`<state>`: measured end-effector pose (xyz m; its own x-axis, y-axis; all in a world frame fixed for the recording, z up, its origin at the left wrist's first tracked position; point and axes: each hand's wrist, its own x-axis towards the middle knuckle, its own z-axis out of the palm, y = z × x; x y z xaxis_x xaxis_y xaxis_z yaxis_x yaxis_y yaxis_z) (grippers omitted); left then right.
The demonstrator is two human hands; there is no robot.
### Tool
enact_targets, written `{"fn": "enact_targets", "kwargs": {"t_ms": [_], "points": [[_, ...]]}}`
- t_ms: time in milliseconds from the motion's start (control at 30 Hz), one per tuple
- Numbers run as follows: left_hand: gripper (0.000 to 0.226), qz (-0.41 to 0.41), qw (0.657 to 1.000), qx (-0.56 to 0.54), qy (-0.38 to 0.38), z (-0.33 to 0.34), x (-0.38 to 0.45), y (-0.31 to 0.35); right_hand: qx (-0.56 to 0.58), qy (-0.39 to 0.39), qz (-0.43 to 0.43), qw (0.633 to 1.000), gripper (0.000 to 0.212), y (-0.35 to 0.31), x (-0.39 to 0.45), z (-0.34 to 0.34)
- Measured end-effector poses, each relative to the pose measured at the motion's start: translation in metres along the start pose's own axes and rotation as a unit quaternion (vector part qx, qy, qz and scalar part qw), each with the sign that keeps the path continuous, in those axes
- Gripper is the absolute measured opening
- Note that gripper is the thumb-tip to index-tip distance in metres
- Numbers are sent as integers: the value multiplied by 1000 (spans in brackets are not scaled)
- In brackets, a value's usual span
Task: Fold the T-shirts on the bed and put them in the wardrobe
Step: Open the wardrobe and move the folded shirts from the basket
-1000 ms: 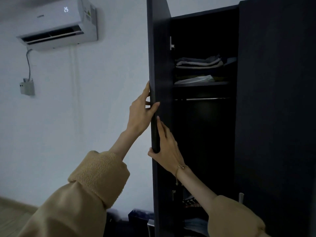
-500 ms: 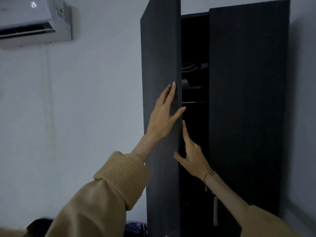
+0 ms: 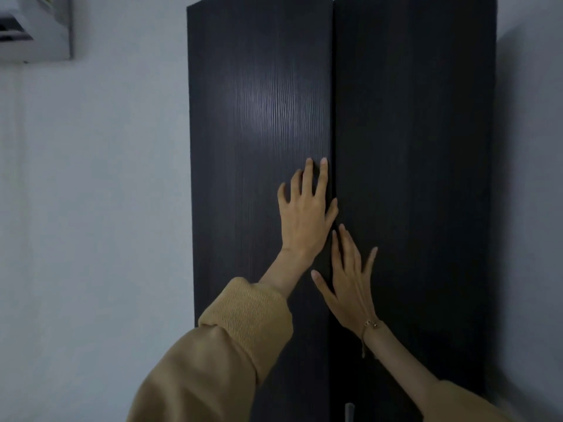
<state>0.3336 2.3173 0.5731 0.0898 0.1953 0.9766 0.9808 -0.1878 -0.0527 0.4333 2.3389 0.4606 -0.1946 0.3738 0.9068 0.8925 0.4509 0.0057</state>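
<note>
Probably bedroom: wardrobe [image 3: 341, 117], air conditioner [image 3: 36, 32].

You have a single view, from the wide-angle camera on your head. It faces forward and slightly upward at the tall black wood-grain wardrobe [image 3: 335, 117], close enough that its two doors fill the middle and right of the frame and run past the bottom edge. Your left hand [image 3: 306, 214] and right hand [image 3: 350, 284] reach in from below. At the upper left edge a corner of the white wall-mounted air conditioner [image 3: 33, 28] shows against the pale wall [image 3: 91, 193].
</note>
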Motion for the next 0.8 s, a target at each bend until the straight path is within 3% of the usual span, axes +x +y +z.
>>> {"fn": "enact_targets", "kwargs": {"t_ms": [200, 533, 800], "points": [[62, 12, 997, 74, -1, 51, 10, 5, -65, -5, 19, 998, 71, 33, 13, 39], [54, 34, 999, 21, 5, 124, 5, -20, -151, 66, -31, 986, 64, 57, 20, 78], [54, 45, 998, 16, 51, 129, 4, -19, -163, 95, -26, 982, 68, 58, 22, 86]]}}
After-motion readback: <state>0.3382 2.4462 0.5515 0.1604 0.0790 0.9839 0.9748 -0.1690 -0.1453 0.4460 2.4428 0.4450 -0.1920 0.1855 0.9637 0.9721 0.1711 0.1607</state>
